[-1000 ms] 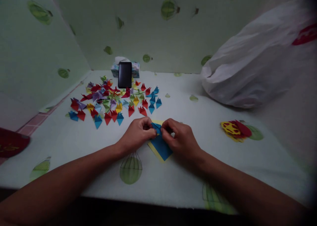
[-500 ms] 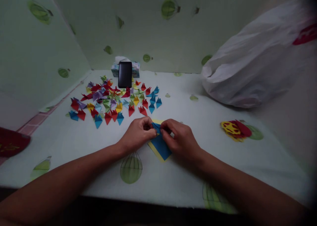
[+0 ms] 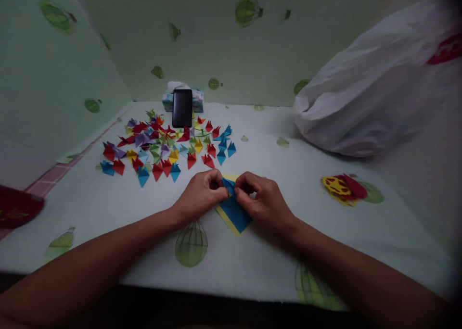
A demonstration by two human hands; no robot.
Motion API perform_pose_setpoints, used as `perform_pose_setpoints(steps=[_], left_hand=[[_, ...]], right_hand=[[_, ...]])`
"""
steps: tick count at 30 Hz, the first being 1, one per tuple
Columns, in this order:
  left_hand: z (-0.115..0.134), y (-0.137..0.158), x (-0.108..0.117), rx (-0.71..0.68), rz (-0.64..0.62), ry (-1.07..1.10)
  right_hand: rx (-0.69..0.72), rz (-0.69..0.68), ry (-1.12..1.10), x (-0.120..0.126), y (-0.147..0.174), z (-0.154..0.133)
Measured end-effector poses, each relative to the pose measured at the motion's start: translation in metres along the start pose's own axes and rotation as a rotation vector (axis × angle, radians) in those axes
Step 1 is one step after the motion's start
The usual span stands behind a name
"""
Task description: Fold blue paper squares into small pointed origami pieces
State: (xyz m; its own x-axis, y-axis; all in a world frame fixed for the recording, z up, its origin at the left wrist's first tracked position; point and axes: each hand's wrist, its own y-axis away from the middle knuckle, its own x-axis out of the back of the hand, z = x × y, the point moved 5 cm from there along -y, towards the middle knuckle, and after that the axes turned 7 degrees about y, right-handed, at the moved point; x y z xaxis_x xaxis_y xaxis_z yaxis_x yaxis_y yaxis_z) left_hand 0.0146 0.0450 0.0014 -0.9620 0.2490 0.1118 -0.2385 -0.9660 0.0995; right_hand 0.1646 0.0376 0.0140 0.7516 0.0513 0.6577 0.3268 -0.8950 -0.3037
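Note:
Just above the middle of the white table, my left hand (image 3: 202, 194) pinches one side of a small piece of folded blue paper (image 3: 228, 185). My right hand (image 3: 264, 198) is closed on its other side, thumb against fingertips. Much of this folded piece is hidden by the fingers. Under both hands lies a flat blue paper sheet (image 3: 236, 214), with the edges of a yellow sheet (image 3: 228, 220) showing beneath it. Many small folded paper figures, among them a blue one (image 3: 143, 176) and a red one (image 3: 157, 171), are spread beyond my left hand.
A dark phone (image 3: 182, 108) leans on a tissue box (image 3: 198, 101) at the back. A large white plastic bag (image 3: 357, 98) fills the right rear. Yellow and red cut-outs (image 3: 337, 187) lie to the right. At the left edge is a dark red object (image 3: 19, 208).
My right hand has shifted very slightly to the right, its fingers a little more apart from the palm. The left hand keeps its place, and both still pinch the folded blue paper.

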Motion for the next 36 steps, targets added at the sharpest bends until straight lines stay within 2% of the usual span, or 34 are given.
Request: perform_pose_setpoints(steps=[7,12,16,22,26,30,36], left_hand=[[-0.003,0.000,0.001,-0.031,0.016,0.018],[-0.003,0.000,-0.001,-0.077,0.025,0.124],[-0.002,0.001,-0.002,-0.101,0.008,0.013],[0.002,0.003,0.002,-0.109,0.098,-0.136],[0.002,0.004,0.000,-0.118,0.056,-0.156],[0.003,0.005,0.002,-0.167,0.086,-0.188],[0.009,0.009,0.001,-0.255,0.119,-0.272]], right_hand=[[-0.029,0.011,-0.013,0.001,-0.001,0.001],[0.076,0.040,0.087,-0.001,0.000,-0.001],[0.142,0.045,0.158,-0.004,0.001,-0.002],[0.210,0.108,0.230,-0.003,0.003,-0.007],[0.228,0.098,0.249,-0.004,0.003,-0.008],[0.211,0.099,0.214,-0.003,0.004,-0.008],[0.083,0.023,0.028,-0.004,0.004,-0.003]])
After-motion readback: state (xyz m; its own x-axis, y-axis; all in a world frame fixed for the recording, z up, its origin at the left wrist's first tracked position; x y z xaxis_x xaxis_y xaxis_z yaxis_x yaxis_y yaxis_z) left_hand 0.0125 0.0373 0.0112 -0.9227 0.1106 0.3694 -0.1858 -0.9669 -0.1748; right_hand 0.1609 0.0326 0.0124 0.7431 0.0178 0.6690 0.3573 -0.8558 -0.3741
